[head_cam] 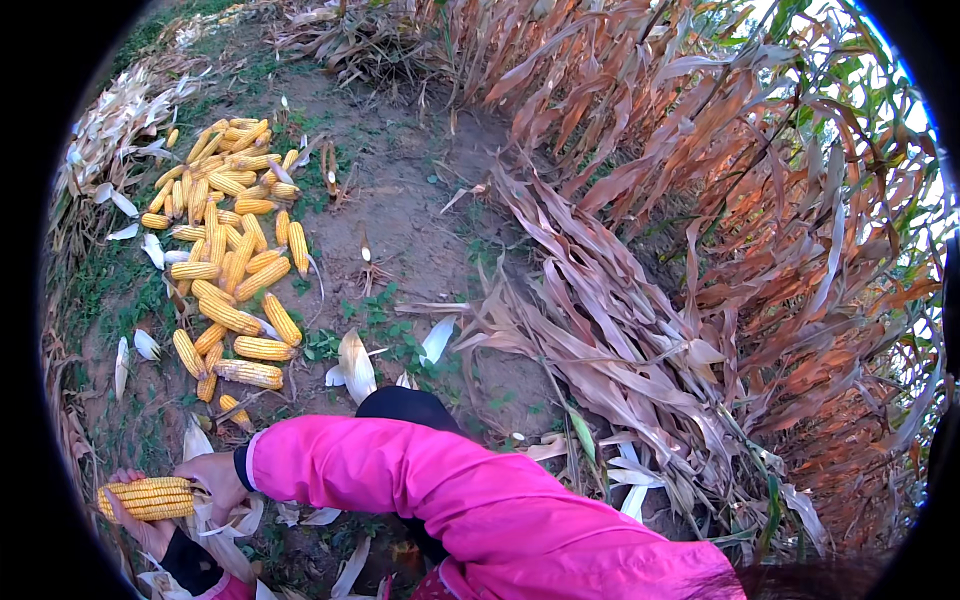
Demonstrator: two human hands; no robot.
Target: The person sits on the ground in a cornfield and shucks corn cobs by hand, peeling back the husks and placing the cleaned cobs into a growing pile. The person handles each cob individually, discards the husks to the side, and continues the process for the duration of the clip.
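At the lower left my left hand (142,529) is wrapped around a yellow ear of corn (146,499), its kernels bare. My right hand (217,484), at the end of a pink sleeve, grips the base of the same ear, where pale peeled husk (225,540) hangs down. Just above the hands, a long pile of husked corn ears (225,247) stretches away over the soil. A small ear (235,412) lies nearest to my right hand. The fingers of my right hand are partly hidden by the husk.
Cut corn stalks with dry leaves (600,322) lie in a heap to the right, beside standing dry corn plants (750,172). A heap of pale husks (124,112) is at the upper left. Short cut stubble (366,251) sticks up from the soil, and loose husks (356,367) lie about.
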